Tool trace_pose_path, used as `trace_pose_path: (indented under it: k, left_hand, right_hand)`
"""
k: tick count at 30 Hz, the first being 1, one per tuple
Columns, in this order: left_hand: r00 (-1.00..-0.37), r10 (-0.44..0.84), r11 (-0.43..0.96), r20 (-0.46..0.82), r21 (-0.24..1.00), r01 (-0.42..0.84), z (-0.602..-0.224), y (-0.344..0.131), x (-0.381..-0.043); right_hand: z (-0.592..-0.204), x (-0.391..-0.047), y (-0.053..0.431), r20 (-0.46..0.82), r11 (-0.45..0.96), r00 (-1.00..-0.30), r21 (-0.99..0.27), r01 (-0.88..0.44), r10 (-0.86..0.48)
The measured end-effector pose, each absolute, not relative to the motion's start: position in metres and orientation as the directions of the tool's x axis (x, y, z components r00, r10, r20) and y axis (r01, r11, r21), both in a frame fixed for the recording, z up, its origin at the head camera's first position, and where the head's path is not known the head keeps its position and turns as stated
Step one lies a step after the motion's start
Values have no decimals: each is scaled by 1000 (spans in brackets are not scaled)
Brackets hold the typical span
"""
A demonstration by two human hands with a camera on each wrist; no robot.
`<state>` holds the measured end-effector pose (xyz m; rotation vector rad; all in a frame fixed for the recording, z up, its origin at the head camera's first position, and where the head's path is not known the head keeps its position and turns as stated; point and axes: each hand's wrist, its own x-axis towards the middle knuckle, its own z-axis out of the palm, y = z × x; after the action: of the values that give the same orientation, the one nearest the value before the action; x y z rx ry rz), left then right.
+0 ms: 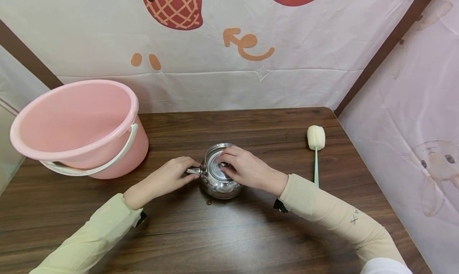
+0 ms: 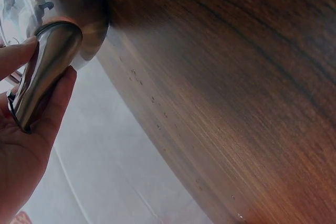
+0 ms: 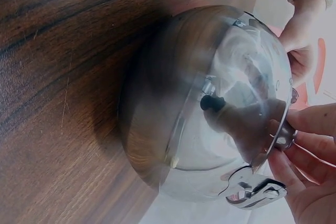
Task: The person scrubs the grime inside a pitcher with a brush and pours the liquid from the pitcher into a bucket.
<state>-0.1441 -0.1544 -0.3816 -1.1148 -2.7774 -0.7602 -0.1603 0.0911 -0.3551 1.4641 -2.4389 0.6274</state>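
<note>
A shiny stainless steel kettle [image 1: 219,189] stands upright at the middle of the wooden table. Thumb and fingers of my left hand [image 1: 173,174] grip its short spout [image 2: 48,69], which points left. With my right hand [image 1: 249,167] I pinch the small knob [image 3: 286,136] on top of the round lid [image 1: 214,169]. The lid sits on the kettle's opening, partly hidden by the right fingers. In the right wrist view a metal handle bracket [image 3: 257,190] shows beside the lid.
A large pink bucket [image 1: 142,146] with a white handle stands at the back left. On the right lies a sponge brush [image 1: 316,138] with a pale green stem. Small water drops [image 1: 208,202] dot the wood in front of the kettle. A printed cloth [image 1: 201,91] hangs behind the table.
</note>
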Motion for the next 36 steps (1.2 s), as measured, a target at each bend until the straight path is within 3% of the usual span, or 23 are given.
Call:
trace_pose_path:
  k: [36]
  left_hand:
    - [-721, 645, 610, 253, 398, 685, -389, -159, -146]
  right_hand:
    - [-350, -160, 87, 459, 423, -467, -203, -883, -756]
